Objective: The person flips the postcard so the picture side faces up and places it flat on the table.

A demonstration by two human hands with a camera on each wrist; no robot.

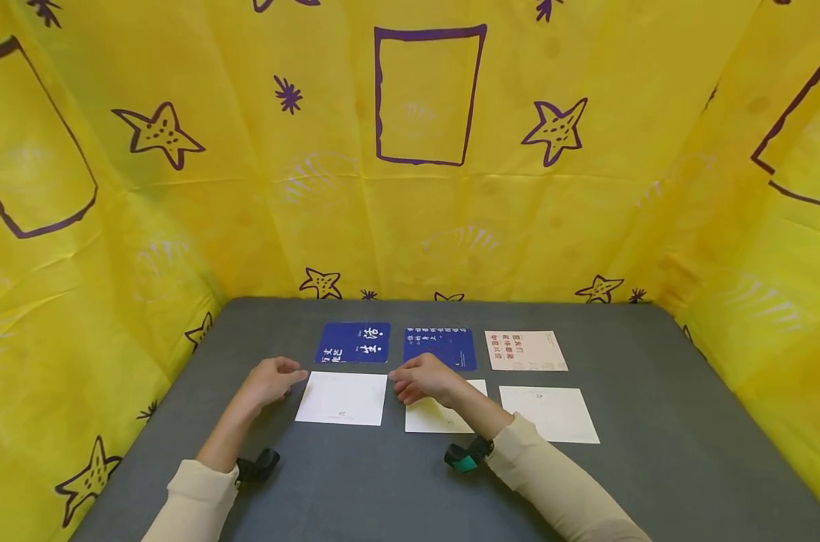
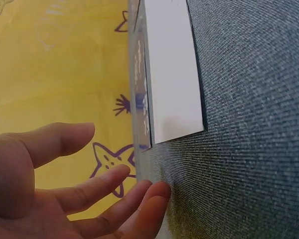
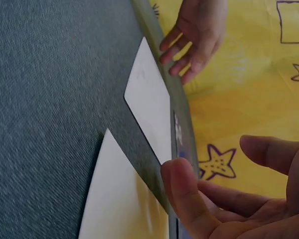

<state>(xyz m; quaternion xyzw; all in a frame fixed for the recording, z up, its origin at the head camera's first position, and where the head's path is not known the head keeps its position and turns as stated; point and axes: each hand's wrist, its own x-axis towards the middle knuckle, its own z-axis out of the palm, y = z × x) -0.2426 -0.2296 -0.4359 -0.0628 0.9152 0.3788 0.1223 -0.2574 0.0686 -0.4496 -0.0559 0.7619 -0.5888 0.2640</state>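
A white card (image 1: 342,399) lies at the left of the front row, small print near its lower edge. My left hand (image 1: 274,380) is at its upper left corner, thumb and fingers apart with nothing between them in the left wrist view. Close to the same card's upper right corner is my right hand (image 1: 426,379), its thumb also spread from loosely bent fingers (image 3: 187,191). Beneath that hand lies a second white card (image 1: 443,415), partly covered by the hand and forearm. At the right of this row is a third white card (image 1: 548,412).
Behind the white cards, a back row holds a blue card (image 1: 352,342) with white characters, another blue card (image 1: 457,350) and a pale pink card (image 1: 525,351) with red characters. A grey cloth (image 1: 355,489) covers the table. Yellow patterned curtains (image 1: 423,226) enclose its back and sides.
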